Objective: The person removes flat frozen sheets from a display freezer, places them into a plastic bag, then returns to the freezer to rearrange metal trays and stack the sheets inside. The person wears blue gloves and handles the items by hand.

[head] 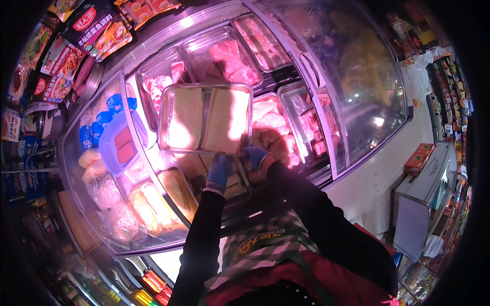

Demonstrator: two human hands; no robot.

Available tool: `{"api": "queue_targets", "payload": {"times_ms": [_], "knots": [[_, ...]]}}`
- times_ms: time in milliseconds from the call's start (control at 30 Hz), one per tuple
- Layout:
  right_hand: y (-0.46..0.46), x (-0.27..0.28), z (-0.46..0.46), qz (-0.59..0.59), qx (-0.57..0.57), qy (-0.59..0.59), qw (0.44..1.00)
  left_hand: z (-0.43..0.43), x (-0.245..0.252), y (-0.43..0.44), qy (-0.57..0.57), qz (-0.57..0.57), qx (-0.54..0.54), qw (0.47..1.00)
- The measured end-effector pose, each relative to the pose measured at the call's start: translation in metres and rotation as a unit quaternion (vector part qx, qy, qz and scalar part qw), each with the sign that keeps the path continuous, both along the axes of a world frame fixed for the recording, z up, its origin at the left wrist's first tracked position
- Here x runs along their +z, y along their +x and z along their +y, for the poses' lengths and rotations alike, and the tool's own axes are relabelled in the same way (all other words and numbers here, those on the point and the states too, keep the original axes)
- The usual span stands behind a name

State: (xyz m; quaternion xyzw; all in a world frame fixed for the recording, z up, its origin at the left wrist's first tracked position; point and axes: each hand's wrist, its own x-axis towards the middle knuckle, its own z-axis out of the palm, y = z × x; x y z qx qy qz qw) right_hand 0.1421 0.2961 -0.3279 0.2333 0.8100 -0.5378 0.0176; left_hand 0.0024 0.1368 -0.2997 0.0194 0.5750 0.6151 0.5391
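Note:
My left hand [219, 171] and my right hand [257, 156], both in blue gloves, hold the near edge of a shallow metal tray [207, 111]. The left is near the middle of that edge, the right at its right corner. Two pale, flat, folded sheet stacks [226, 118], possibly tofu skin, lie side by side in the tray, under patches of strong light. The tray sits over other trays inside a display cooler. Below my left hand is another metal tray [245, 183] with tan slabs, partly hidden by my hand. Pale raw meat pieces [273, 128] lie right of the held tray.
Metal trays of raw meat [226, 57] fill the cooler's far side. Sliding glass lids [360, 72] cover its right end. A blue plastic bowl [115, 168] with dark red slabs stands at left, near plastic-wrapped goods [122, 220]. A white scale-like machine [417, 214] stands at right. Knives [134, 275] hang below.

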Motion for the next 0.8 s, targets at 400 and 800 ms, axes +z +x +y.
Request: {"api": "queue_targets", "payload": {"times_ms": [400, 800], "knots": [[0.034, 0.037, 0.028, -0.063, -0.182, 0.13, 0.973, 0.009, -0.022, -0.008, -0.061, -0.084, 0.211, 0.972], [0.066, 0.039, 0.126, -0.257, -0.336, 0.254, 0.87, -0.009, -0.028, -0.023, -0.072, -0.067, 0.204, 0.974]]}}
